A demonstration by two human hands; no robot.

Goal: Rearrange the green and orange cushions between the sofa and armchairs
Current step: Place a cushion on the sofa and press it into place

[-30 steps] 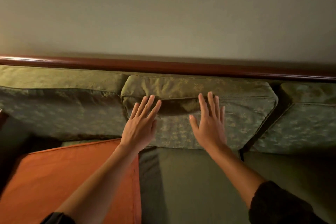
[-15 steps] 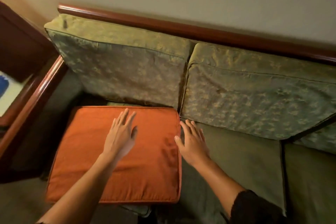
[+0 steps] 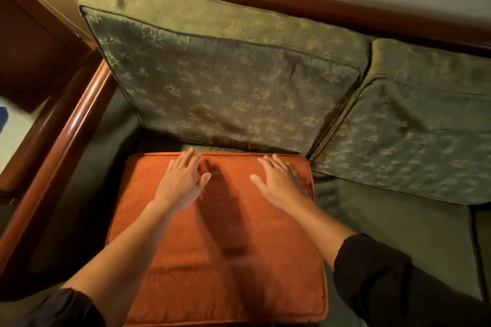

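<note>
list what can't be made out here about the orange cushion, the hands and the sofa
Only the head view is available.
- Orange cushion: its near edge is cut off by the bottom of the picture, and its underside is hidden.
- Left hand and right hand: both lie flat with open fingers on the cushion; the palms are hidden, so pressure cannot be judged.
- Green back cushion: its bottom edge is hidden behind the orange cushion.
- Sofa: its right end is cut off by the picture edge.

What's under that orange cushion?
The orange cushion lies on the sofa's green seat, which shows at its right and back edges. Both hands, left and right, lie flat on top. What lies directly beneath it is covered.
</note>
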